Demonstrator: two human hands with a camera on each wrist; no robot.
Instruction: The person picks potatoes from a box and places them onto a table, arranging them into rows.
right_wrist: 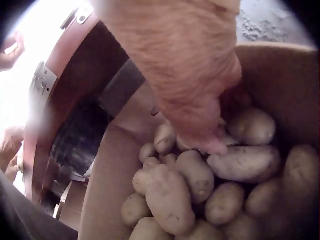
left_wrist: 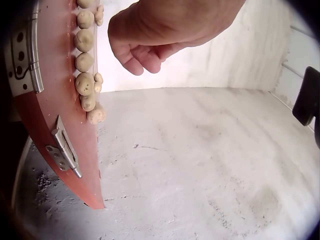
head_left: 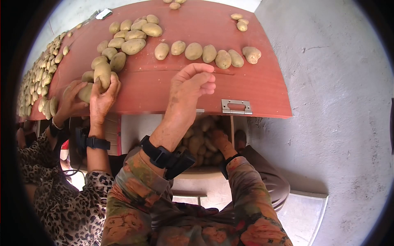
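My left hand [head_left: 191, 88] hangs over the front part of the red table [head_left: 254, 86], fingers loosely curled with nothing between them. Beyond it stretches a row of potatoes [head_left: 193, 51], which the left wrist view also shows to the left of the hand. Down below the table edge, my right hand [right_wrist: 195, 95] reaches into a cardboard box [right_wrist: 107, 185] of potatoes. Its fingertips are right at a long potato [right_wrist: 245, 162] near the top of the heap. The other fingers are partly hidden, and I cannot tell whether they grip a potato.
At my left, another person's hands [head_left: 102, 98] hold a potato [head_left: 102, 76] beside a cluster of potatoes [head_left: 133, 46]. Many more potatoes [head_left: 39, 78] cover the table's far left. A metal hinge [head_left: 237, 107] sits on the near edge, and a grey wall [head_left: 328, 90] stands to the right.
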